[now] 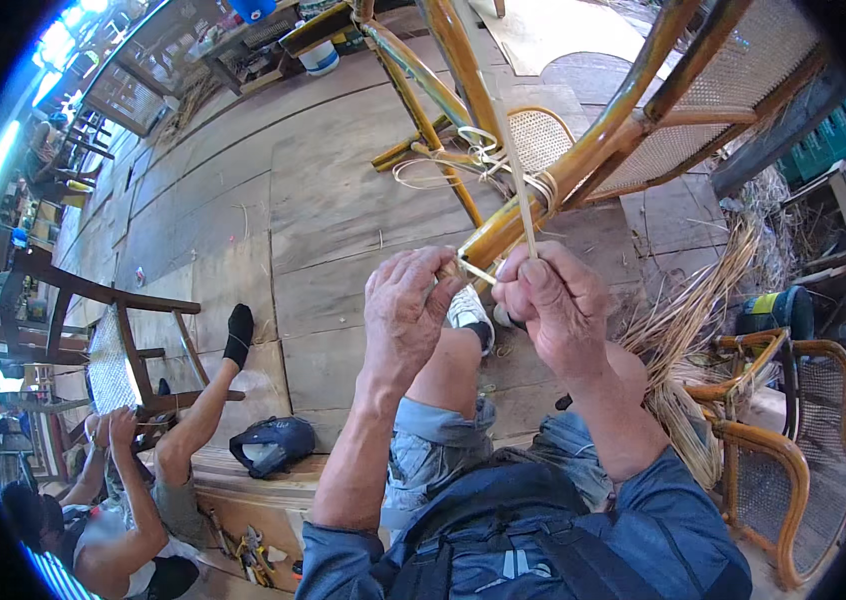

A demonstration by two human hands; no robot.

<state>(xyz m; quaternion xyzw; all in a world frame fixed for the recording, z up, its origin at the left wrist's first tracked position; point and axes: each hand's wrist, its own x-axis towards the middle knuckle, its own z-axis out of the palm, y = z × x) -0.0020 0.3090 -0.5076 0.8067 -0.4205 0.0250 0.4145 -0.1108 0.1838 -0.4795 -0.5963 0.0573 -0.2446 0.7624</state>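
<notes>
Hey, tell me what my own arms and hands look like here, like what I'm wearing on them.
Your left hand and right hand are bare, with no gloves. The forearms are uncovered too, with no watch or bracelet visible. Dark blue sleeves, creased and plain, end around the elbows.

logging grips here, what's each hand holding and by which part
The right hand pinches a pale strip at the foot of its long upright stretch. What the left hand pinches, if anything, cannot be told.
</notes>
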